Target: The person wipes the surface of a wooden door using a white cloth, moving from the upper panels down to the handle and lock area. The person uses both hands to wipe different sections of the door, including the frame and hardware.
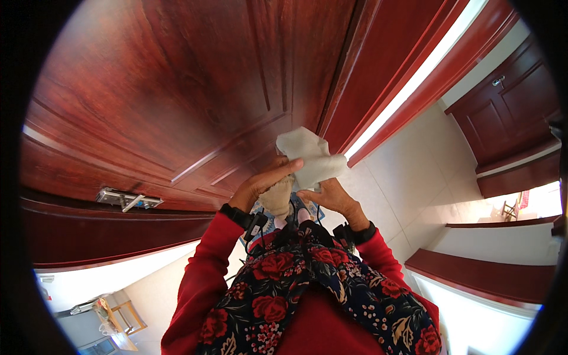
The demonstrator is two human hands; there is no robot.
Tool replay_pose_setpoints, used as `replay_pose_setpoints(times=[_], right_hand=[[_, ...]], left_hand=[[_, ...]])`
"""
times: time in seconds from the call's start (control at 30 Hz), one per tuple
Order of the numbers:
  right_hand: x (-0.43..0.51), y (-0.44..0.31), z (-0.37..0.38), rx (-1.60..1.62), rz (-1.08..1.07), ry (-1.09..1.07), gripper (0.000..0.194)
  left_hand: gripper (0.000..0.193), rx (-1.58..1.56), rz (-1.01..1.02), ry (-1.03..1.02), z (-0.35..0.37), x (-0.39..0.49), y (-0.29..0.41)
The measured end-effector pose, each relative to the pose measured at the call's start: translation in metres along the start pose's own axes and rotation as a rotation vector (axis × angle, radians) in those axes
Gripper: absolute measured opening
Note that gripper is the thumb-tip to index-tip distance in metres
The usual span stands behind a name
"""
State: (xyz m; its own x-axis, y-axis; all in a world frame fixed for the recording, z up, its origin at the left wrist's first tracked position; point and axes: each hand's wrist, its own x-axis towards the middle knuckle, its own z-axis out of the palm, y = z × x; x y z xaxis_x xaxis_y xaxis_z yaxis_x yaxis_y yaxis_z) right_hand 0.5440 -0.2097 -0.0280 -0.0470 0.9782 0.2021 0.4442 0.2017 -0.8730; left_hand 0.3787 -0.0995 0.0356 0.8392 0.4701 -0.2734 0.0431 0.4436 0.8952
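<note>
A pale white cloth (306,151) is bunched between my two hands, in front of a dark red wooden door (195,88). My left hand (266,179) has a finger or thumb laid across the cloth's near left part. Below that hand hangs a beige cloth (277,199); whether it is a separate piece or joined to the white one, I cannot tell. From the right, my right hand (330,195) grips the white cloth's lower edge, and its fingers are partly hidden under the folds.
The door's metal handle (129,199) juts out at lower left. A red door frame (399,84) runs along the right. Beyond it are a tiled floor (390,182) and another dark red door (510,106). A blue patterned mat (317,213) lies by my feet. A wooden stool (128,317) stands behind at left.
</note>
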Motion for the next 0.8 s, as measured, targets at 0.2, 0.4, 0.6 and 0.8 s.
replay_pose_setpoints(times=[0.2,0.4,0.6,0.8], right_hand=[[0.004,0.007,0.002,-0.124,-0.003,-0.020,0.060],[0.009,0.010,0.007,-0.317,-0.075,0.014,0.058],[0.012,0.008,0.008,-0.426,-0.056,0.020,0.056],[0.005,0.035,-0.025,-0.282,0.162,0.037,0.049]], left_hand=[[0.046,0.034,-0.062,-0.077,-0.017,0.019,-0.009],[0.047,0.006,-0.078,-0.116,-0.032,0.030,-0.023],[0.043,0.054,-0.107,-0.118,-0.038,0.036,-0.022],[0.040,0.160,-0.118,-0.027,-0.051,0.026,-0.007]])
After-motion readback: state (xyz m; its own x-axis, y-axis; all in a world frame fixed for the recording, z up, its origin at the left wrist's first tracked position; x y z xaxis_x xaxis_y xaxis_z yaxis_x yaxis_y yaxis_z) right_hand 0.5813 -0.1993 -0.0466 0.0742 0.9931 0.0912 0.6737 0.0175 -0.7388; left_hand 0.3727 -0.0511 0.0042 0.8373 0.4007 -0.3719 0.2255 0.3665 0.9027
